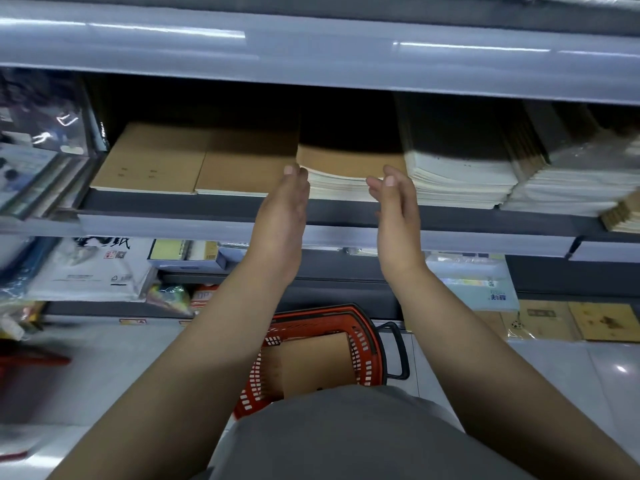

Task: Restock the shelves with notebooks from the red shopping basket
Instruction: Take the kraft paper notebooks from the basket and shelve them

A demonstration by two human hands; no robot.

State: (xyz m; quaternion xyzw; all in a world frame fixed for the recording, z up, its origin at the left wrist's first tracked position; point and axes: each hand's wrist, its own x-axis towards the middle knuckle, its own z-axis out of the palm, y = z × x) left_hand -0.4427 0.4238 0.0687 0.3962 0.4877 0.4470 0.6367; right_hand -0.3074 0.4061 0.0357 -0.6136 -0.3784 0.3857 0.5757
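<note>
Both forearms reach up to the middle shelf [207,202]. Left hand [282,209] and right hand [398,209], palms facing inward, fingers straight, flank a stack of kraft-cover notebooks [341,174], holding nothing. Red shopping basket [363,341] below on floor, more notebooks inside.

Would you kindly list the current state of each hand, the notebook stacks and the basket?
Left hand: open, fingers straight, at the left side of the middle stack.
Right hand: open, at that stack's right side.
Middle stack: lying flat on the shelf, between the hands.
Left notebooks: flat, much lower than the middle stack.
Red basket: on the floor, brown notebooks remaining inside.
</note>
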